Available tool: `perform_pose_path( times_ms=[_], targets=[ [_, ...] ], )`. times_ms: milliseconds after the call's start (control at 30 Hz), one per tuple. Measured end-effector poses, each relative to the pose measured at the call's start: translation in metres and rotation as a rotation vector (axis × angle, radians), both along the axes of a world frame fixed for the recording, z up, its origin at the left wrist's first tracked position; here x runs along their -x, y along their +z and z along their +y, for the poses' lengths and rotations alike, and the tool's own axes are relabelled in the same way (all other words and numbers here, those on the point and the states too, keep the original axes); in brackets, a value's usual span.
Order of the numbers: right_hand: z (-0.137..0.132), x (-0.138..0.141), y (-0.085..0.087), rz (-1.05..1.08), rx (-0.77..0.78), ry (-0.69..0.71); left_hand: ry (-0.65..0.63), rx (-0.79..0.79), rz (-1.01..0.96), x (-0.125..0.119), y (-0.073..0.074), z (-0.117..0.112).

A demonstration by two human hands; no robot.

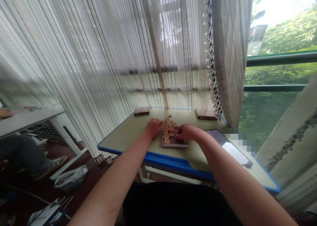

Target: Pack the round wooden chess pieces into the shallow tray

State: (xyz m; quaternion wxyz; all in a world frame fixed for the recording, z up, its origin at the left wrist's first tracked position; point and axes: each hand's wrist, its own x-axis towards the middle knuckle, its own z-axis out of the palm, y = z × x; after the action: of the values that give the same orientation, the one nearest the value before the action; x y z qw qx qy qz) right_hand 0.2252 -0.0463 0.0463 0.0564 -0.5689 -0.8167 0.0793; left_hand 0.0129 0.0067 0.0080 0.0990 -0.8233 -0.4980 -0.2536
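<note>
A shallow open box [175, 145] lies on the desk with several round wooden Chinese chess pieces [166, 141], marked in red, lined up at its left side. My right hand [187, 131] reaches into the box's right part, fingers bent down and drawn together. Whatever is between its fingertips is hidden. Just left of the box, my left hand [154, 127] rests palm down by a loose pile of pieces [169, 122], its fingers loosely bent against the pile's edge. One single piece [169, 115] lies behind the pile.
The pale desk [123, 136] has a blue rim. Two flat boxes, a left one [142, 111] and a right one [206, 114], lie at its back. A phone [229, 148] lies at the right. Beyond are a curtain [111, 54] and another person's leg [27, 156] at the left.
</note>
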Motion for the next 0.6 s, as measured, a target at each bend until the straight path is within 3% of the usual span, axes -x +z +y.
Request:
perform_pose_path(
  times_ms=[233, 400, 600],
  targets=[
    [-0.0003, -0.0051, 0.0061, 0.069, -0.042, 0.119, 0.029, 0.007, 0.014, 0.0016, 0.0, -0.0001],
    [0.0015, -0.0065, 0.0013, -0.007, 0.043, 0.076, 0.046, -0.013, -0.037, 0.0037, -0.0025, 0.0028],
    [-0.0026, -0.0071, 0.0038, 0.011, -0.077, 0.175, 0.051, -0.047, -0.079, 0.0058, -0.0046, 0.0044]
  ],
)
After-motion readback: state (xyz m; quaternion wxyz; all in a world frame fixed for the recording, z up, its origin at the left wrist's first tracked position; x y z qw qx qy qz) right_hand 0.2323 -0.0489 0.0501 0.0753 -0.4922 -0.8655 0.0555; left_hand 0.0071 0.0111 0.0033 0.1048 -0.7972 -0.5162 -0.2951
